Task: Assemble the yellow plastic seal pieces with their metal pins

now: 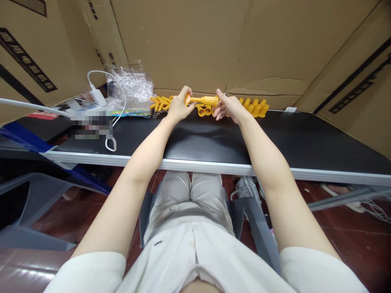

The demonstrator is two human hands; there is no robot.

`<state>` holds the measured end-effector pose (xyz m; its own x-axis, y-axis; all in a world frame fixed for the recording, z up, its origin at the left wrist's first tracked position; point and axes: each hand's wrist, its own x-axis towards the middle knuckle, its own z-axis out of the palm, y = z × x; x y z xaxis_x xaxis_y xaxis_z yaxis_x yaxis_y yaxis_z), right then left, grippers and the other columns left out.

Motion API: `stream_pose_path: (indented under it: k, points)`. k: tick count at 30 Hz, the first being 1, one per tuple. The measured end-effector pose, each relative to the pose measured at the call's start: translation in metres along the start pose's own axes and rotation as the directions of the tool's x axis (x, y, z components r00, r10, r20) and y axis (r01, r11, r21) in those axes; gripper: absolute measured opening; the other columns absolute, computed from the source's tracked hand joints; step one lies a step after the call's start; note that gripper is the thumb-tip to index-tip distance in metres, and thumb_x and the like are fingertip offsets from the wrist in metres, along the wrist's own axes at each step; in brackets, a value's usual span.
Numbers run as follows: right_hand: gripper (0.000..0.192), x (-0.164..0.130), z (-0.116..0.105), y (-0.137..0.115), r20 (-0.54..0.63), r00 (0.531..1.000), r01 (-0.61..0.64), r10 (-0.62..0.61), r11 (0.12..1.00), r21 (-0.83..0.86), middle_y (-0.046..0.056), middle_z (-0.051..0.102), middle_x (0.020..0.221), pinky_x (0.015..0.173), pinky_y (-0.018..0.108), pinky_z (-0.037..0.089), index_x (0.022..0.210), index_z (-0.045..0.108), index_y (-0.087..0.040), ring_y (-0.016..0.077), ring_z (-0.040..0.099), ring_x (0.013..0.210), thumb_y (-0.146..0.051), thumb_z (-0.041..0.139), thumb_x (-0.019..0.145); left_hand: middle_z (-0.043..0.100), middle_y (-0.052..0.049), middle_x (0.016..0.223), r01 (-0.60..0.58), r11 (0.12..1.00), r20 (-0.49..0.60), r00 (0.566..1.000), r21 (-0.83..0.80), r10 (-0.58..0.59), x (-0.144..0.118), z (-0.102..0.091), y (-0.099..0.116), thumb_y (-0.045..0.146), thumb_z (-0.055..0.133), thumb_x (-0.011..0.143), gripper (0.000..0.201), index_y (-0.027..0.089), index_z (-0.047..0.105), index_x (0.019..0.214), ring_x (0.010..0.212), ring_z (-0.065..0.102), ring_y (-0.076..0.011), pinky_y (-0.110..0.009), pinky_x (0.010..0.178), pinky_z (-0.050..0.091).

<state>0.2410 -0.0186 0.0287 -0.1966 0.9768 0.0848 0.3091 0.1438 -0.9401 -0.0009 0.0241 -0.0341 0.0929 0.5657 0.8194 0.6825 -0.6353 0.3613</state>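
A long yellow plastic part [203, 100] is held level between both hands, above the far side of the black table [305, 138]. My left hand [179, 106] grips its left end, and my right hand [229, 106] pinches its right end. Under the part lie a few short yellow pieces [204, 110]. More yellow pieces lie in a pile [160, 103] to the left of my left hand, and another row of them [255, 107] lies to the right of my right hand.
Cardboard sheets [195, 44] wall in the table at the back and on both sides. At the left stand a clear plastic bag [131, 87], a white charger with its cable [98, 97] and papers. Grey chair parts [36, 203] are below the table.
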Motion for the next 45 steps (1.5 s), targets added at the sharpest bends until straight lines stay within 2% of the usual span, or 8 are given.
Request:
stream_pose_path:
  k: [4,7,12,17,21,30,38,45]
  points:
    - [0.074,-0.002,-0.006,-0.003,0.090,0.994,-0.061,0.056,0.996,0.060,0.008,0.079,0.080,0.050,0.020,0.050,0.106,0.067,-0.016,0.0126,0.070,0.052,-0.084,0.037,0.106,0.070,-0.004,0.089,0.012,1.000,0.011,1.000,-0.010,-0.012,0.000,0.001,-0.004,0.063,0.075,0.093,0.043,0.027,0.056,0.104,0.090,0.076,-0.0268,-0.036,0.087,0.054]
    - [0.072,-0.001,-0.011,-0.002,0.127,0.992,-0.031,0.017,0.994,0.107,0.010,0.082,0.092,0.055,0.021,0.053,0.112,0.063,-0.016,0.0145,0.074,0.059,-0.085,0.044,0.104,0.069,-0.003,0.087,0.012,1.000,0.013,1.000,-0.005,-0.012,0.000,0.001,-0.006,0.063,0.076,0.093,0.043,0.027,0.057,0.104,0.088,0.076,-0.0268,-0.038,0.088,0.056]
    - [0.077,0.002,-0.014,0.000,0.104,0.995,-0.008,-0.003,0.995,0.098,0.010,0.081,0.095,0.058,0.025,0.057,0.113,0.068,-0.017,0.0174,0.077,0.065,-0.091,0.057,0.093,0.069,-0.003,0.086,-0.007,1.000,0.006,1.000,-0.007,0.007,0.000,0.002,-0.012,0.063,0.076,0.093,0.042,0.027,0.058,0.105,0.088,0.077,-0.0278,-0.040,0.088,0.057]
    - [0.039,-0.004,-0.012,-0.001,0.089,0.993,0.067,-0.077,0.992,0.108,0.007,0.082,0.101,0.061,0.022,0.059,0.109,0.070,-0.019,0.0140,0.077,0.068,-0.052,0.085,0.095,0.068,-0.003,0.088,-0.036,0.999,-0.006,0.999,-0.028,0.035,0.000,0.005,-0.015,0.062,0.076,0.094,0.040,0.028,0.059,0.106,0.090,0.076,-0.0266,-0.040,0.090,0.057]
    - [0.028,-0.005,-0.009,0.000,0.081,0.992,0.092,-0.101,0.990,0.108,0.005,0.081,0.095,0.061,0.021,0.058,0.104,0.072,-0.019,0.0131,0.076,0.068,-0.034,0.090,0.090,0.067,-0.003,0.089,-0.010,0.999,0.009,1.000,-0.035,0.010,-0.001,0.002,-0.010,0.063,0.076,0.093,0.041,0.029,0.059,0.107,0.093,0.075,-0.0275,-0.040,0.090,0.056]
    - [0.025,-0.010,-0.007,-0.005,0.077,0.994,0.064,-0.073,0.992,0.113,0.006,0.080,0.089,0.061,0.021,0.058,0.096,0.074,-0.019,0.0137,0.074,0.068,-0.036,0.091,0.090,0.065,-0.002,0.079,0.039,0.998,-0.003,0.999,-0.039,-0.039,-0.001,-0.006,0.007,0.073,0.076,0.089,0.048,0.029,0.059,0.099,0.080,0.073,-0.0258,-0.038,0.081,0.055]
    - [0.022,-0.007,-0.006,-0.003,0.065,0.994,0.086,-0.093,0.991,0.103,0.006,0.080,0.088,0.063,0.022,0.058,0.095,0.075,-0.018,0.0134,0.074,0.067,-0.037,0.086,0.094,0.068,-0.005,0.088,0.072,0.997,0.038,0.997,-0.024,-0.071,-0.001,-0.005,0.005,0.066,0.077,0.091,0.044,0.028,0.060,0.104,0.093,0.075,-0.0289,-0.041,0.088,0.056]
    - [0.030,-0.009,-0.005,-0.004,0.049,0.996,0.072,-0.078,0.991,0.116,0.004,0.079,0.083,0.060,0.020,0.056,0.092,0.073,-0.018,0.0125,0.073,0.064,-0.041,0.092,0.090,0.066,-0.002,0.082,0.043,0.999,0.019,0.999,-0.015,-0.043,-0.001,-0.005,0.002,0.066,0.078,0.089,0.044,0.028,0.058,0.101,0.084,0.073,-0.0267,-0.040,0.085,0.056]
